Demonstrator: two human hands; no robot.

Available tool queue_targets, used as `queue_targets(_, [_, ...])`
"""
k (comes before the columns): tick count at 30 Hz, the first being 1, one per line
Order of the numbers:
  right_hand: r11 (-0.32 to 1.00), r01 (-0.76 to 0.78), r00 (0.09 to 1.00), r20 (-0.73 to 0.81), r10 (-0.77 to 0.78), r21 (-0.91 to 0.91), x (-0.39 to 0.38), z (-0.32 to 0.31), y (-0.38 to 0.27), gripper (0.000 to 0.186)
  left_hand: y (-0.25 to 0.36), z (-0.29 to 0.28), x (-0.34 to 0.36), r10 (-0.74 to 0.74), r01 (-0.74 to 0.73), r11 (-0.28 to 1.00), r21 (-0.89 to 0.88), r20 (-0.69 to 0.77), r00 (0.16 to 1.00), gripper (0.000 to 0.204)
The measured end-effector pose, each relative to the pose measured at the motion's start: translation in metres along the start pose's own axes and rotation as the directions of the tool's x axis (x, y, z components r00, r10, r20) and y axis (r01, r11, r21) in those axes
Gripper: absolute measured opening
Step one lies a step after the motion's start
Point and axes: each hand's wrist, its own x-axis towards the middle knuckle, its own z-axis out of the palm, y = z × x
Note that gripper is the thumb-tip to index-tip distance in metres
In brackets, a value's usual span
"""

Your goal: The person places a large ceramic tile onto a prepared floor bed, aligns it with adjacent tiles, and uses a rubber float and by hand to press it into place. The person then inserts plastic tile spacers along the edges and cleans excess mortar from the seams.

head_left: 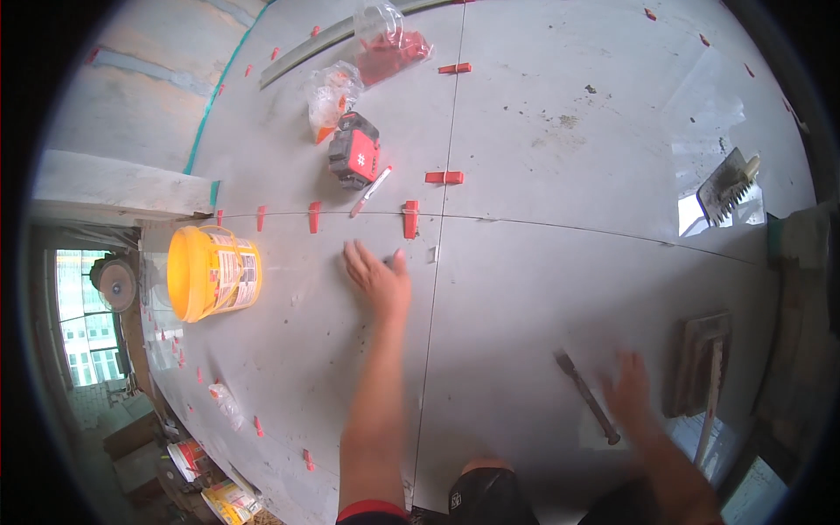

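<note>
My left hand (381, 278) reaches over a large grey tile (350, 367), palm down, fingers spread and holding nothing. Beyond its fingertips are a red-and-white marker pen (372, 191) and a red-and-black boxy device (354, 150). Red tile-levelling wedges (410, 220) sit along the joint just ahead. At the right, my right hand (626, 389) is blurred, its fingers seemingly apart with nothing visible in them. Close to its left lies a long narrow tool (587, 398) with a wider flat end, apart from the hand. A flat rectangular float (696, 367) is on its other side.
A yellow bucket (214, 274) lies on its side at the left. Clear bags of red wedges (394, 57) and orange pieces (334, 98) are farther off. A notched trowel (726, 188) rests at far right. A fan (114, 282) stands beyond the left edge.
</note>
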Motion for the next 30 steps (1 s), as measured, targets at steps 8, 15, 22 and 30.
queue_targets(8, [0.916,0.108,0.914,-0.323,-0.245,-0.387,0.306,0.01,-0.048,0.065,0.091,-0.005,0.085,0.154,-0.166,0.984,0.065,0.157,0.975,0.095])
queue_targets(15, [0.911,-0.015,0.916,-0.37,-0.153,-0.412,0.358,0.01,-0.059,0.07,0.091,0.014,0.064,0.183,-0.183,0.983,-0.015,0.132,0.974,0.079])
queue_targets(22, [0.945,-0.106,0.904,-0.426,-0.038,-0.31,0.385,-0.011,-0.057,0.067,0.128,0.0,0.154,0.347,-0.367,0.899,-0.238,-0.123,0.93,0.049])
queue_targets(30, [0.937,-0.1,0.929,-0.368,-0.032,-0.335,0.391,-0.019,-0.069,0.068,0.158,0.062,0.415,0.368,-0.388,0.909,-0.153,-0.146,0.918,0.06])
